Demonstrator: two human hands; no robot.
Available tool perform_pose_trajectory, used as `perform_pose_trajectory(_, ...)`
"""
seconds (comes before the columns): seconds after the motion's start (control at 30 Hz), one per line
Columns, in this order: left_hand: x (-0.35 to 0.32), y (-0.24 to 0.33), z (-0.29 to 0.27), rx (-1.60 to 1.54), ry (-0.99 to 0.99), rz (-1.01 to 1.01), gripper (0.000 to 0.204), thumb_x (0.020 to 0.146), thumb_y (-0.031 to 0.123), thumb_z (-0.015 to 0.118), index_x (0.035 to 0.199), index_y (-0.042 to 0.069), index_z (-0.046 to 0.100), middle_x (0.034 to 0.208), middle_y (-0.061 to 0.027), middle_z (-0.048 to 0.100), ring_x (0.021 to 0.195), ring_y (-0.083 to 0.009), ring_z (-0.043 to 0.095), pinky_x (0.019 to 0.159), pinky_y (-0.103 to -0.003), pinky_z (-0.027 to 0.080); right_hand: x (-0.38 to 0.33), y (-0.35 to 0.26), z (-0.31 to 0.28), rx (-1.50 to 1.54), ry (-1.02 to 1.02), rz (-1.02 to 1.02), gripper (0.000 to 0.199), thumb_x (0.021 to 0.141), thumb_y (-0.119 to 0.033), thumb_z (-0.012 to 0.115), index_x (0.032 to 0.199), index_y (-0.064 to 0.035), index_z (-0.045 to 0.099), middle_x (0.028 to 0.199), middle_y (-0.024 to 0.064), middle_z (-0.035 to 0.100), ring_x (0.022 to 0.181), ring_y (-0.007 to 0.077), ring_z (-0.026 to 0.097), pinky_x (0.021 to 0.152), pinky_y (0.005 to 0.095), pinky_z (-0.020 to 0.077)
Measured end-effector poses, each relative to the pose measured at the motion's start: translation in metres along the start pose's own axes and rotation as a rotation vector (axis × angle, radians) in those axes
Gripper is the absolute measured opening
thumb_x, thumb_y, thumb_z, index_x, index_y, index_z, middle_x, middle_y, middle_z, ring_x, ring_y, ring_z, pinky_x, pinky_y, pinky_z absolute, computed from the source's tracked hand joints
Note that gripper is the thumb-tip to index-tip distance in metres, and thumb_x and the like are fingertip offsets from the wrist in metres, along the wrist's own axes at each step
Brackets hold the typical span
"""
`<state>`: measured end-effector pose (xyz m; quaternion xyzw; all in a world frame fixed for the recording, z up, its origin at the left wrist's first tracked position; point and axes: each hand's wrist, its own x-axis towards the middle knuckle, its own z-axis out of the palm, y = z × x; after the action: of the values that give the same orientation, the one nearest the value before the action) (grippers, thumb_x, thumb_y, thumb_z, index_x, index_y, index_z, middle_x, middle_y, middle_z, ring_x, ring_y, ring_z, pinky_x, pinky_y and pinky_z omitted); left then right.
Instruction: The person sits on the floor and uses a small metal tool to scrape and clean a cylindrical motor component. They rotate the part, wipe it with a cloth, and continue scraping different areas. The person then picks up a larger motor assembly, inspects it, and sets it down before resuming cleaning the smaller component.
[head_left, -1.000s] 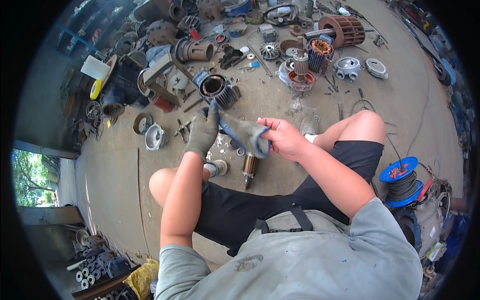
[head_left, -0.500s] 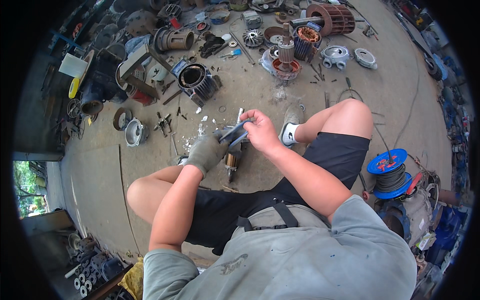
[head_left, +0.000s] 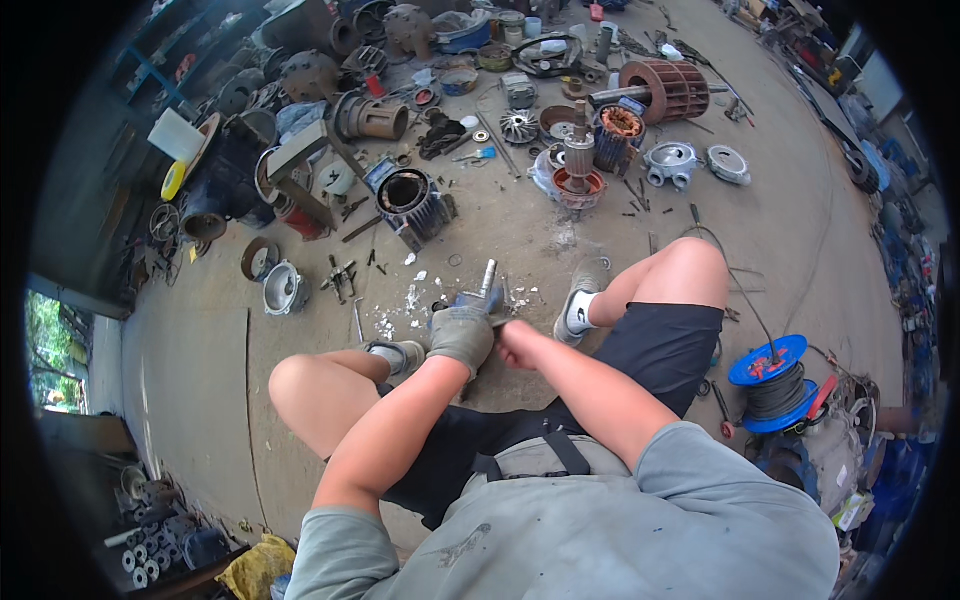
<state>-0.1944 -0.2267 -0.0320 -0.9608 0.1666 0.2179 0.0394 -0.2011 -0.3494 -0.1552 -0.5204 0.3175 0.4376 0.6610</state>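
Observation:
I sit on the concrete floor with my knees apart. My left hand (head_left: pixel 462 335) wears a grey work glove and is closed over a small motor rotor standing between my feet. The rotor's steel shaft (head_left: pixel 487 275) sticks up past the glove. My bare right hand (head_left: pixel 520 345) is curled right next to the glove and touches it. What its fingers hold is hidden.
White scraps (head_left: pixel 410 300) lie on the floor just beyond my hands. Farther out are a finned motor housing (head_left: pixel 410 200), a round end cover (head_left: pixel 283 287), an upright rotor (head_left: pixel 580 165) and several other motor parts. A blue wire spool (head_left: pixel 775 380) stands at my right.
Both hands have come down from chest height to the rotor on the floor. Earlier my right hand was pulling the glove onto my left hand.

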Motion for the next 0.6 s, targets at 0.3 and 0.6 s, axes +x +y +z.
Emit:
perform_pose_trajectory(0.3,0.010,0.006,0.061,-0.337,-0.233,-0.218,0.033,0.093,0.029,0.063,0.115,0.011,0.081,0.120,-0.0166,0.077,0.111,-0.0336,0.076,0.089,-0.045,0.059,-0.012,-0.017,0.005,0.377,0.049,-0.366,0.029,0.107,-0.032,0.052,0.084,-0.0164,0.061,0.068,-0.0008,0.054,0.059,0.0153,0.054,0.054,0.0309,0.0437)
perform_pose_trajectory(0.6,-0.021,0.047,0.043,-0.108,-0.173,0.003,0.031,0.096,0.020,0.056,0.110,0.010,0.082,0.115,-0.0150,0.079,0.104,-0.0320,0.077,0.082,-0.048,0.060,0.041,-0.015,-0.025,-1.544,0.410,-0.833,0.055,0.103,-0.034,0.054,0.149,-0.0047,0.051,0.120,0.0327,0.069,0.103,0.0438,0.071,0.088,0.0519,0.0567)
